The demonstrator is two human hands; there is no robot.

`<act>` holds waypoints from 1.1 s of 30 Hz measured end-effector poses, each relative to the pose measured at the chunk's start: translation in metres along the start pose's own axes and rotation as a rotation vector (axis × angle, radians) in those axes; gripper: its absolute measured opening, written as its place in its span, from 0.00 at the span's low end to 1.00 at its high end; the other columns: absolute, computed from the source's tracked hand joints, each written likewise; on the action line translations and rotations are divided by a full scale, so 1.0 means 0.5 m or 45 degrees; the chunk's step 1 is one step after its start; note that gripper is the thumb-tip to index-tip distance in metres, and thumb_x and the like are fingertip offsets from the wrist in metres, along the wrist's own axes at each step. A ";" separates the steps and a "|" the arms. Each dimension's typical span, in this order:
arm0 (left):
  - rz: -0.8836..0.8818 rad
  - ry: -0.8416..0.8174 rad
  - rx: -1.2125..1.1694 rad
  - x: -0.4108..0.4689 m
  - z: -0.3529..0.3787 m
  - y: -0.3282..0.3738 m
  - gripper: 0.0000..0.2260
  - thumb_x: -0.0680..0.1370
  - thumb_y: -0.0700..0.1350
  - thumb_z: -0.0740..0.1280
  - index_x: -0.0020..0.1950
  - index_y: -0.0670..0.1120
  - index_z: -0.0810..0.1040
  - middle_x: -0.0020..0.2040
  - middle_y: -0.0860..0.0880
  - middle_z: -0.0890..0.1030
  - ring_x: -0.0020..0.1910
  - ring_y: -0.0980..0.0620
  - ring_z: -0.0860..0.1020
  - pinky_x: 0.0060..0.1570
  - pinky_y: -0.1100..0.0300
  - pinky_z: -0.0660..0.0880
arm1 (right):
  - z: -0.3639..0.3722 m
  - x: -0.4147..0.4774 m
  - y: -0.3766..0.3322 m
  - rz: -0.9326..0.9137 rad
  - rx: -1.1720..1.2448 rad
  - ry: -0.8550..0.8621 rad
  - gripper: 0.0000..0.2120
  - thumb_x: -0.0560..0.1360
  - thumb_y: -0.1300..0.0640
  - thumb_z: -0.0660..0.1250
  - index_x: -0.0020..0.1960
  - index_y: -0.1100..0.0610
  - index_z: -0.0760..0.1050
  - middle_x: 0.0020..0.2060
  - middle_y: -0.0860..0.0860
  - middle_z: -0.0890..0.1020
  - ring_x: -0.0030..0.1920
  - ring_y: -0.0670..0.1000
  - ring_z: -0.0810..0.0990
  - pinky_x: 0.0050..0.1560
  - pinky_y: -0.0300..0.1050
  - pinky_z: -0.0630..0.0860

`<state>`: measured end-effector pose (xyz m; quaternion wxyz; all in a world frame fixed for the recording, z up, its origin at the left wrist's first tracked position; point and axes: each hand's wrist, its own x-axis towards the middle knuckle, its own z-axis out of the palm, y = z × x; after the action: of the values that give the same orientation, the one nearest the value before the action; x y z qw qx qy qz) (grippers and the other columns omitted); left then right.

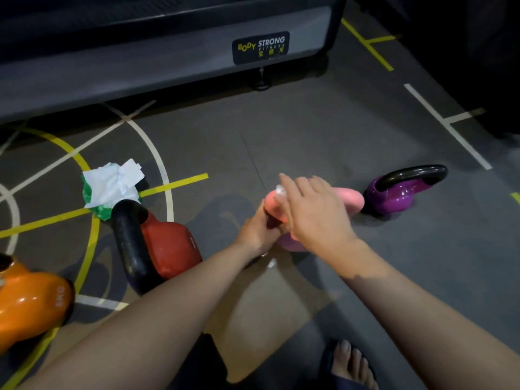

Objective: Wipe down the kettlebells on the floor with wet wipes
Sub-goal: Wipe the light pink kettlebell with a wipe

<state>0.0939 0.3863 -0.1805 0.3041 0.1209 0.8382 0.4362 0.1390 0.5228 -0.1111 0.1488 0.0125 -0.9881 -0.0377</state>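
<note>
Four kettlebells lay on floor: orange kettlebell [31, 302] far left, red kettlebell [166, 246] beside it, pink kettlebell [346, 199] centre, purple kettlebell [394, 192] right. One wipes pack [111, 187] sat behind red one. Left hand [257, 230] gripped pink bell's lower part. Right hand [312, 212], fingers spread flat, pressed white wipe [280, 190] onto it. Dark gym floor [309, 130] carried yellow, white lines; grey machine base [140, 63] stood behind.

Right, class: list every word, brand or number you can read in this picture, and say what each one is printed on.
"BODY STRONG FITNESS": black label on the grey machine base; the characters beneath are too small to read.
"8KG", apparently: orange kettlebell, blurred.
Raised marking on the red kettlebell: unreadable.
Green wipes pack: no legible text.
</note>
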 end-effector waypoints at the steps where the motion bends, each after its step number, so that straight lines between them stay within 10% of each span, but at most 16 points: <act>1: 0.033 -0.031 0.098 0.000 -0.007 0.003 0.31 0.74 0.60 0.63 0.75 0.49 0.68 0.67 0.45 0.79 0.68 0.45 0.76 0.66 0.59 0.70 | 0.007 0.005 -0.026 -0.070 -0.018 -0.011 0.24 0.81 0.51 0.55 0.70 0.63 0.74 0.51 0.60 0.81 0.50 0.63 0.79 0.59 0.57 0.71; 3: 0.098 -0.075 0.248 -0.007 -0.026 0.000 0.30 0.76 0.58 0.54 0.70 0.40 0.71 0.67 0.39 0.77 0.68 0.43 0.74 0.67 0.58 0.65 | 0.022 0.007 -0.058 -0.257 -0.044 -0.024 0.23 0.80 0.54 0.56 0.68 0.65 0.75 0.56 0.62 0.80 0.56 0.64 0.78 0.61 0.58 0.72; 6: 0.055 -0.093 -0.067 -0.010 -0.045 -0.043 0.15 0.80 0.39 0.70 0.66 0.40 0.74 0.62 0.42 0.81 0.62 0.51 0.78 0.65 0.56 0.73 | 0.022 0.010 -0.025 -0.378 -0.024 -0.007 0.22 0.79 0.55 0.62 0.71 0.64 0.73 0.59 0.59 0.80 0.61 0.63 0.77 0.63 0.56 0.73; 11: -0.003 -0.070 -0.212 -0.012 -0.065 -0.084 0.24 0.80 0.28 0.65 0.76 0.36 0.68 0.69 0.45 0.74 0.69 0.53 0.71 0.60 0.75 0.69 | -0.005 -0.020 0.030 0.069 0.100 0.121 0.17 0.85 0.54 0.57 0.67 0.61 0.77 0.53 0.57 0.83 0.54 0.60 0.80 0.61 0.54 0.73; 15: -0.164 0.123 -0.237 0.010 -0.063 -0.090 0.13 0.81 0.32 0.64 0.63 0.41 0.79 0.58 0.40 0.83 0.56 0.40 0.81 0.56 0.45 0.77 | 0.018 0.020 -0.076 -0.204 -0.034 0.070 0.16 0.81 0.58 0.58 0.57 0.62 0.82 0.50 0.59 0.84 0.57 0.62 0.80 0.65 0.57 0.71; 19: -0.234 0.276 -0.086 0.002 -0.083 -0.082 0.12 0.81 0.38 0.65 0.62 0.46 0.81 0.57 0.46 0.85 0.56 0.48 0.82 0.65 0.51 0.76 | 0.031 -0.006 -0.073 -0.590 -0.432 -0.253 0.24 0.80 0.57 0.50 0.66 0.60 0.80 0.67 0.58 0.78 0.75 0.65 0.67 0.78 0.62 0.58; 27: -0.268 0.306 0.057 -0.022 -0.100 -0.110 0.13 0.81 0.44 0.64 0.64 0.49 0.81 0.59 0.46 0.84 0.59 0.43 0.82 0.62 0.51 0.76 | -0.003 0.001 -0.025 -0.228 -0.130 0.060 0.17 0.83 0.58 0.59 0.66 0.64 0.78 0.58 0.59 0.84 0.61 0.61 0.81 0.78 0.58 0.55; 33: -0.366 0.352 0.238 -0.012 -0.085 -0.058 0.16 0.80 0.43 0.60 0.65 0.48 0.80 0.64 0.40 0.82 0.65 0.39 0.78 0.65 0.51 0.74 | 0.020 0.023 -0.102 -0.513 -0.559 -0.402 0.22 0.79 0.61 0.55 0.68 0.66 0.76 0.67 0.67 0.77 0.73 0.68 0.70 0.79 0.65 0.50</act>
<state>0.0742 0.3385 -0.1830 0.2330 -0.0331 0.9173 0.3213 0.1257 0.4721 -0.1214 -0.0172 0.1693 -0.9449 -0.2797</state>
